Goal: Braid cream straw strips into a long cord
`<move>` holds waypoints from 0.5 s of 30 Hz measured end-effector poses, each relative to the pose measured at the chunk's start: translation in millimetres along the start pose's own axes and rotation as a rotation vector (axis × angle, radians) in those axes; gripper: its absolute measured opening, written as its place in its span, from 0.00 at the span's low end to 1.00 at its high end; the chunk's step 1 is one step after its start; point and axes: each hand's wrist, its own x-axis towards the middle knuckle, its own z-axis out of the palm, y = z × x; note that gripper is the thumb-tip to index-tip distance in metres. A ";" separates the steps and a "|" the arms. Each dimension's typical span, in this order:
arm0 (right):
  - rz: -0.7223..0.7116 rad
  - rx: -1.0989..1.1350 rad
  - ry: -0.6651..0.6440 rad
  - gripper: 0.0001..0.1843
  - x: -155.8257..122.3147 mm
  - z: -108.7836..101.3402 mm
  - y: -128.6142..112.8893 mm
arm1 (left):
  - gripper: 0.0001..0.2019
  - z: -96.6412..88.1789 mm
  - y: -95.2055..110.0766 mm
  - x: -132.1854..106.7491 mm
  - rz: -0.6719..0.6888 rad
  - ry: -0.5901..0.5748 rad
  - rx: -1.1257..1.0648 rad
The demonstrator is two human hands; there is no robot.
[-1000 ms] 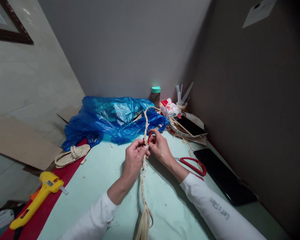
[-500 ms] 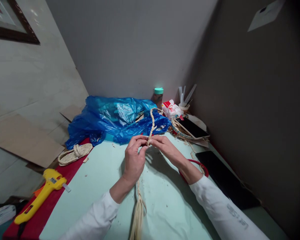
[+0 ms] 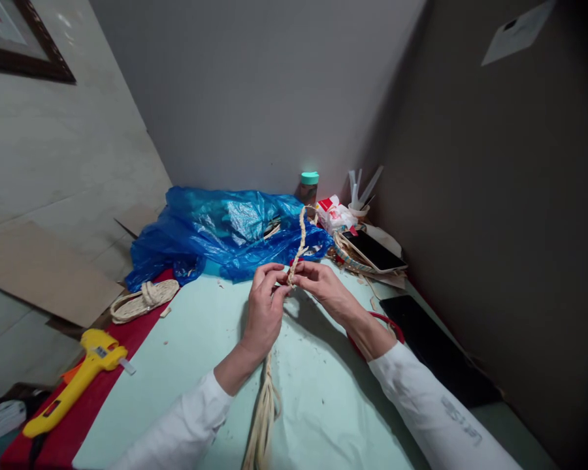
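A pale straw braid (image 3: 302,236) rises from between my hands and bends over at its top toward the back of the table. My left hand (image 3: 267,301) pinches its lower end between thumb and fingers. From the other side my right hand (image 3: 321,287) grips the same spot, fingertips nearly meeting those of the left. Below my left wrist hangs a bundle of loose straw strands (image 3: 263,418), running down toward the front edge. The fingertips partly cover the place where braid and strands meet.
A yellow glue gun (image 3: 78,382) and a woven straw slipper (image 3: 144,301) lie along the left edge. Behind my hands spreads a blue plastic bag (image 3: 210,228). A phone (image 3: 375,250), a black flat panel (image 3: 436,349), a red ring (image 3: 396,328) and a green-lidded jar (image 3: 308,189) stand or lie rightward.
The braid's upper part has swung slightly right and up. Both hands stay at the same joint with small finger shifts, and the loose strands have drifted a little left.
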 end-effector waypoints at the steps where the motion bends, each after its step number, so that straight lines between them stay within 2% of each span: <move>1: 0.001 -0.002 0.017 0.11 0.2 0.9 0.2 | 0.06 0.6 -0.2 -0.1 -0.017 -0.010 -0.029; 7: -0.031 -0.027 0.106 0.06 2.0 3.0 7.8 | 0.04 2.5 -2.7 0.6 -0.094 -0.019 -0.126; 11: -0.073 -0.052 0.094 0.05 -2.4 1.3 6.3 | 0.04 0.6 -3.1 1.7 -0.187 -0.025 -0.190; 15: -0.082 -0.149 0.104 0.07 -5.7 2.3 2.9 | 0.03 -1.7 0.0 2.2 -0.207 -0.018 -0.162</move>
